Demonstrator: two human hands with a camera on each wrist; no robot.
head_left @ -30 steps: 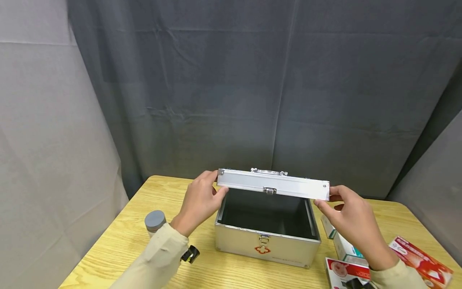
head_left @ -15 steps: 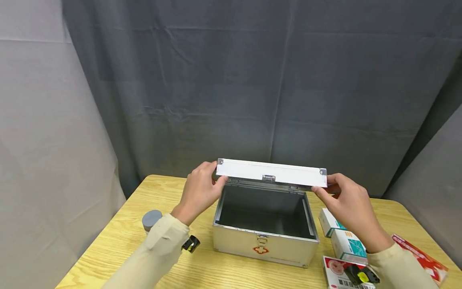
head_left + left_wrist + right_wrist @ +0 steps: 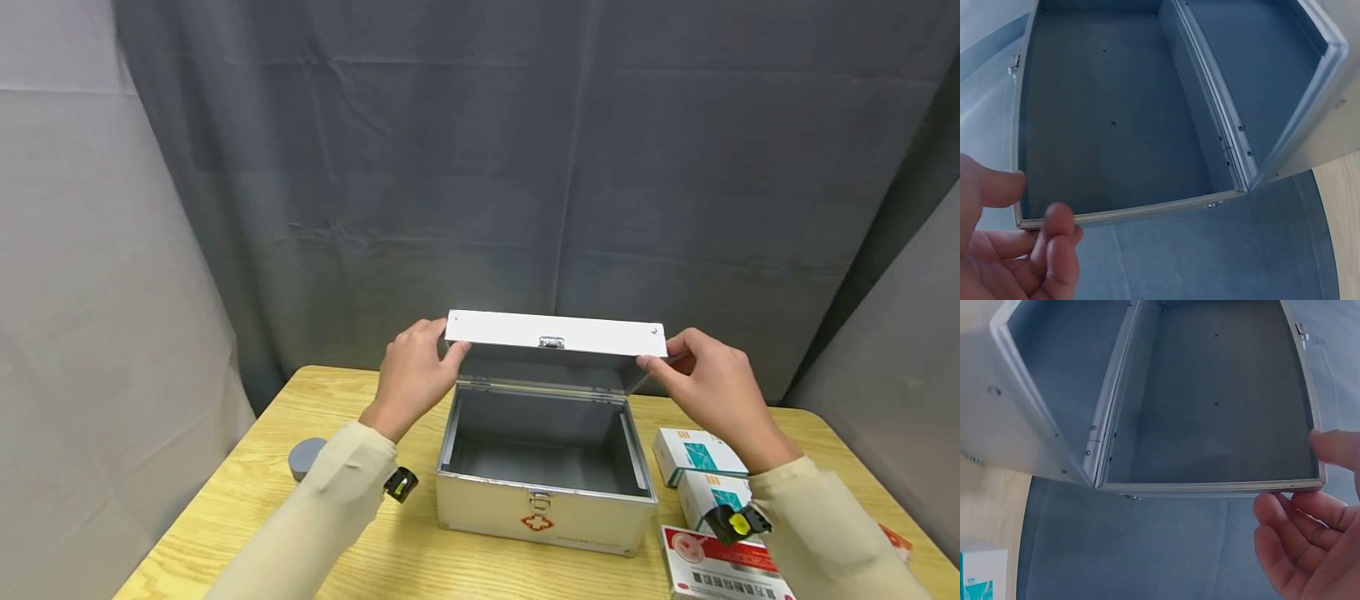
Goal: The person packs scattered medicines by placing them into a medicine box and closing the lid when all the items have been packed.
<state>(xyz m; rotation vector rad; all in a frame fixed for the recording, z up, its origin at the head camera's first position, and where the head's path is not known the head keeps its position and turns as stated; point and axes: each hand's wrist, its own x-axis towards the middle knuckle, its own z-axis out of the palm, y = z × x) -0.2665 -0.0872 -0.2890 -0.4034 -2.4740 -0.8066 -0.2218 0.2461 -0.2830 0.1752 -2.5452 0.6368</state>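
Left hand [image 3: 415, 372] and right hand [image 3: 712, 385] grip opposite front corners of the raised silver metal lid [image 3: 502, 326] — hinged to the silver rectangular metal case [image 3: 480, 504], marked with a red-outlined cross [image 3: 537, 522], on the yellow wood-grain table [image 3: 405, 567]

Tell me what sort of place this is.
Likely a curtained-off work booth: dark cloth hangs behind the wood-grain table, paler cloth hangs to the left, and a metal case stands on top.
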